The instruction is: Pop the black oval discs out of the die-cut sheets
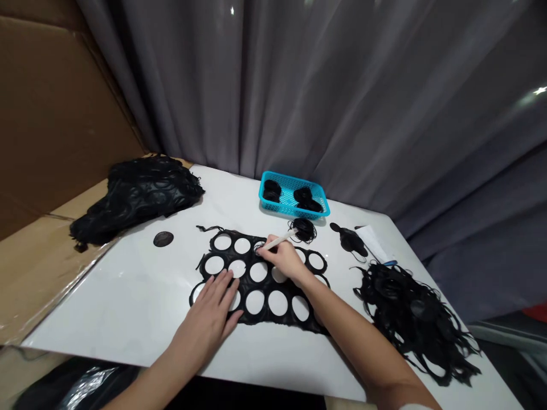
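A thin black sheet point(245, 285) with rows of round holes lies flat on the white table point(111, 296), whose surface shows through the holes. My left hand point(209, 307) rests on the sheet's lower left part, fingers stretched out. Gripped in my right hand point(282, 259) is a slim white pen-like tool point(280, 239), slanting up to the right. The fingertips of that hand are at a hole in the top row; the tool's working tip is too small to make out. Just beyond is a small bundle of black rings or loops point(302, 229).
A blue basket point(294, 212) at the back holds black bundles. Black cut scraps point(414, 319) are heaped at right, with black pieces point(351, 240) and white paper point(371, 242) behind. A black pile point(141, 191) and a dark disc point(163, 239) lie left, near cardboard point(55, 97).
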`<state>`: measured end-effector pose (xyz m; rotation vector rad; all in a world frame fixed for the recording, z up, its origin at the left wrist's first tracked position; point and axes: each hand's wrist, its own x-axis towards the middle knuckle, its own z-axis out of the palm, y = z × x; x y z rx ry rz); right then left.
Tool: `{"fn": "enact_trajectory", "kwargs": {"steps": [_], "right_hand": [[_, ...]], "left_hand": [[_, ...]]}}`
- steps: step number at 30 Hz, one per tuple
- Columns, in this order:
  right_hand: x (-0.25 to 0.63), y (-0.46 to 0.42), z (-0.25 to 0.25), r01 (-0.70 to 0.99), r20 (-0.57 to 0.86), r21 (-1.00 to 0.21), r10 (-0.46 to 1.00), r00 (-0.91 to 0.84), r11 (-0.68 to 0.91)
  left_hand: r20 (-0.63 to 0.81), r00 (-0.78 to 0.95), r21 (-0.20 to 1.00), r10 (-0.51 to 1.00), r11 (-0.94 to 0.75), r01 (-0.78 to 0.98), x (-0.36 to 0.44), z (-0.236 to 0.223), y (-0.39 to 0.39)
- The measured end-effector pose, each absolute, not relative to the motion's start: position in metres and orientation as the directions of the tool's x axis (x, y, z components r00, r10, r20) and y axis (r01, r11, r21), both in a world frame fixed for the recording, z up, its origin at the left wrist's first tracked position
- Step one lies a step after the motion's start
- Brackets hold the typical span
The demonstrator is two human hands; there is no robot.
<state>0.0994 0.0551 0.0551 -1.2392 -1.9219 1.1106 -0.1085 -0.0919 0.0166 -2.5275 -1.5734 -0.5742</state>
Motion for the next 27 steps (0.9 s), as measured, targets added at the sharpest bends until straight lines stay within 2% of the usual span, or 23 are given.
{"fn": "enact_trajectory", "kwargs": {"steps": [4,9,18,24,27], "right_hand": [[0.075,0.027,0.051,0.341,-0.009,-0.917,0.846,-0.533,0.205],[0.066,0.014,0.048,0.263,0.025,-0.939,0.805,-0.593,0.223],[0.067,0.012,0.044,0.325,0.053,-0.893,0.790,-0.611,0.311],[0.067,0.013,0.045,0.333,0.070,-0.883,0.793,-0.605,0.332],[0.068,0.007,0.044,0.361,0.128,-0.824,0.763,-0.634,0.437]], "left_hand": [[0.367,0.366,0.118,0.855,-0.433,0.894,-0.115,0.013,-0.100],[0.370,0.351,0.129,0.860,-0.422,0.898,-0.114,0.010,-0.103],[0.357,0.326,0.184,0.875,-0.408,0.894,-0.114,0.011,-0.104],[0.373,0.341,0.131,0.863,-0.413,0.902,-0.113,0.012,-0.104],[0.381,0.337,0.136,0.861,-0.413,0.901,-0.113,0.011,-0.105]]}}
